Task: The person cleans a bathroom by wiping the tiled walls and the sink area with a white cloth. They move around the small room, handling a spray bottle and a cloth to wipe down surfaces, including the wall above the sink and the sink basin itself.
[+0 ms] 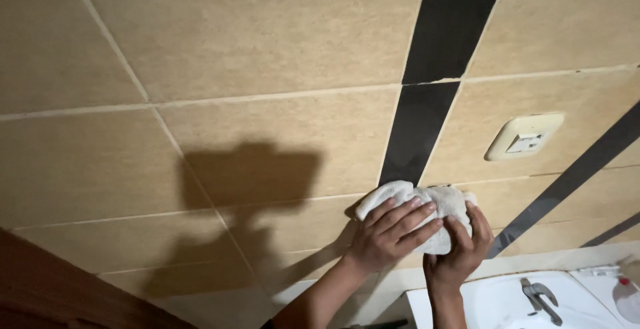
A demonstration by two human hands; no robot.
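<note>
Cloth: white, bunched, pressed flat against beige tiled wall, at lower end of black vertical tile stripe, just above white sink. Noted largest to smallest. Wall: large beige tiles with pale grout lines, second dark stripe running diagonally toward right edge; shadow of head and arm cast left of cloth. Brown door or panel at lower left corner. Sink: at bottom right edge, metal tap mounted on it, clear bottle with red detail at far right. Cream wall socket: up and right of cloth, well apart. Left hand: fingers spread over cloth, closed on its left portion. Right hand: curled round cloth's right lower edge, gripping it.
</note>
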